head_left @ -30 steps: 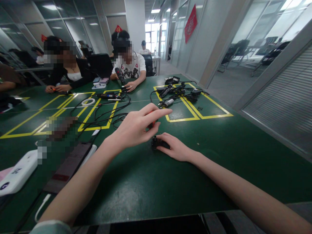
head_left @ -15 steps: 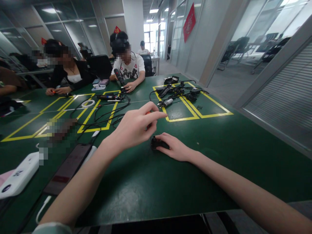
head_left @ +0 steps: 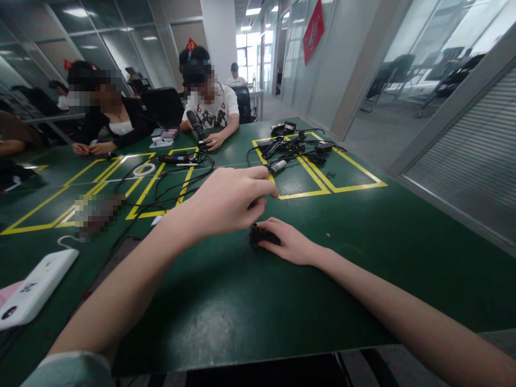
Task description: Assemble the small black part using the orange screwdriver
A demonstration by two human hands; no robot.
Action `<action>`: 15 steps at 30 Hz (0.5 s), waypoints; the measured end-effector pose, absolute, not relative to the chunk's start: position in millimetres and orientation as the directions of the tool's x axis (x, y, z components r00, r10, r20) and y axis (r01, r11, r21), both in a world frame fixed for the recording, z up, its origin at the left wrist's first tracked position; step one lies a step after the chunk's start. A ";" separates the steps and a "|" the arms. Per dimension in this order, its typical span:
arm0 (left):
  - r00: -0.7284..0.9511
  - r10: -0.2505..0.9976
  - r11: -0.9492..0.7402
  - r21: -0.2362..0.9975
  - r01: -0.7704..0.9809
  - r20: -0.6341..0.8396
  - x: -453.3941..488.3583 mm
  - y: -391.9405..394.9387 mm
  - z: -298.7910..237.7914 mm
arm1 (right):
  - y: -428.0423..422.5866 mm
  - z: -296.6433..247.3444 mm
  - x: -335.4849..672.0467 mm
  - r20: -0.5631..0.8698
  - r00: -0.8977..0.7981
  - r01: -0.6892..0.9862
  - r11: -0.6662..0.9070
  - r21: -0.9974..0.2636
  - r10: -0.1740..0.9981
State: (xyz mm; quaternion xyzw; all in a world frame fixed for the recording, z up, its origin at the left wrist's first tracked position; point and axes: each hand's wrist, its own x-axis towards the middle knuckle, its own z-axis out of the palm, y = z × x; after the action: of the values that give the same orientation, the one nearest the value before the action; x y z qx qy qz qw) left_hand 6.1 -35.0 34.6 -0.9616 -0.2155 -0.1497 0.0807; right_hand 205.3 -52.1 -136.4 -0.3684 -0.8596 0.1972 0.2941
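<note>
My right hand point(head_left: 291, 242) rests low over the green table point(head_left: 250, 306), its thumb and fingers closed around a small black part point(head_left: 255, 236). A short round post sticks up at the part's left end; the rest disappears under my fingers. Just above it and slightly to the left hovers my left hand point(head_left: 236, 199), back turned up, fingers curled in towards the thumb. Whatever it pinches is hidden behind the fingers.
Black cables and adapters point(head_left: 298, 145) lie inside yellow tape outlines beyond my hands. On the left are a white power bank point(head_left: 36, 290), a looped cable point(head_left: 161, 188) and a white ring point(head_left: 144, 170). A person point(head_left: 213, 115) sits across the table, handling a dark tool point(head_left: 195, 126).
My left hand has turned a little and its index finger has bent downwards. An orange bit glimpsed between its fingers is now hidden. The right hand and the black part have hardly moved.
</note>
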 end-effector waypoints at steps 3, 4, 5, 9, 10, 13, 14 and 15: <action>0.875 0.389 -0.892 -0.119 0.435 0.288 8.5 -30.6 36.6 | -52.5 -135.7 205.1 0.363 -0.557 0.514 0.653 -0.556 0.747; 0.883 0.385 -0.894 -0.127 0.429 0.270 9.5 -29.3 37.9 | -52.7 -135.7 205.0 0.362 -0.556 0.515 0.652 -0.557 0.748; 0.892 0.378 -0.898 -0.135 0.418 0.248 10.3 -28.0 39.8 | -52.8 -135.9 205.0 0.360 -0.555 0.517 0.650 -0.557 0.750; 0.935 0.315 -0.934 -0.120 0.336 0.166 11.7 -23.3 49.8 | -54.1 -136.1 205.0 0.352 -0.545 0.530 0.638 -0.559 0.761; 0.941 0.303 -0.943 -0.098 0.319 0.150 11.6 -21.8 52.2 | -54.6 -135.8 205.1 0.351 -0.544 0.531 0.637 -0.558 0.762; 0.955 0.273 -0.960 -0.034 0.278 0.118 11.4 -16.3 56.4 | -56.4 -134.1 205.5 0.350 -0.550 0.531 0.641 -0.555 0.758; 0.958 0.263 -0.964 -0.020 0.267 0.113 11.7 -14.2 56.7 | -57.0 -133.6 205.6 0.350 -0.552 0.529 0.643 -0.554 0.756; 0.960 0.256 -0.966 -0.008 0.258 0.112 12.0 -12.2 56.5 | -57.6 -133.1 205.8 0.350 -0.555 0.528 0.645 -0.553 0.755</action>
State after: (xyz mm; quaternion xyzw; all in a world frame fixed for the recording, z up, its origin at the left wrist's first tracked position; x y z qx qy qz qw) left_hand 12.0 -12.2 56.5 -0.9899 -0.1298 -0.0550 0.0114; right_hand 205.8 -57.6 -133.1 -0.3731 -0.8595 0.1961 0.2890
